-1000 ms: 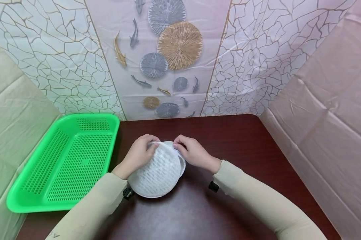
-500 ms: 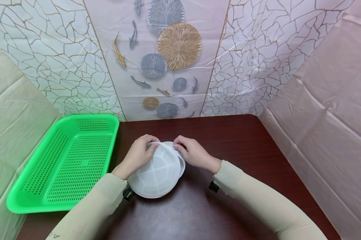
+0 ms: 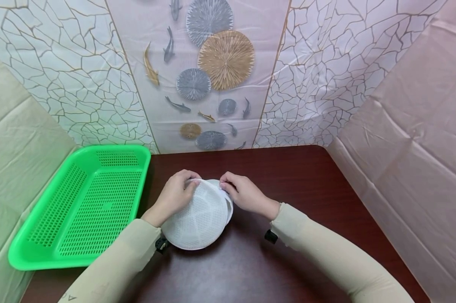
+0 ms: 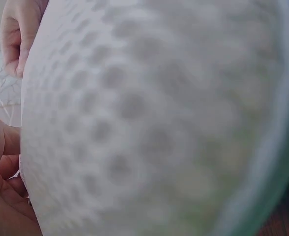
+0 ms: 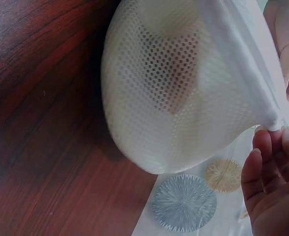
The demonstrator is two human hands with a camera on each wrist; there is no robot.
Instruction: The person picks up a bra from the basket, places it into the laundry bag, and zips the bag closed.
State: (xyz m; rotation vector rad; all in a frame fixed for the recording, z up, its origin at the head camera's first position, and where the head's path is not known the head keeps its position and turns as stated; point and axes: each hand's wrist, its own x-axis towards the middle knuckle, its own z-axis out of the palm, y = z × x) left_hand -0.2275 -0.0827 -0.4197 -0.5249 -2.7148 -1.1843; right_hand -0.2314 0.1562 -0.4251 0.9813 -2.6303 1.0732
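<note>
A round white mesh laundry bag (image 3: 195, 221) stands tilted over the table in the head view, its two mesh faces parted along the right side. My left hand (image 3: 173, 195) grips its upper left edge, thumb on the near face. At the upper right, my right hand (image 3: 246, 193) pinches the edge between thumb and fingers. The right wrist view shows a white zipper band (image 5: 243, 64) running down to those fingertips; a zipper pull is hidden there. Blurred mesh (image 4: 130, 103) fills most of the left wrist view.
A green plastic basket (image 3: 144, 168) with slotted walls stands on the left of the dark red-brown table (image 3: 288, 176). Patterned cloth (image 3: 228, 59) hangs behind the table, and plain cloth walls (image 3: 413, 134) close in both sides.
</note>
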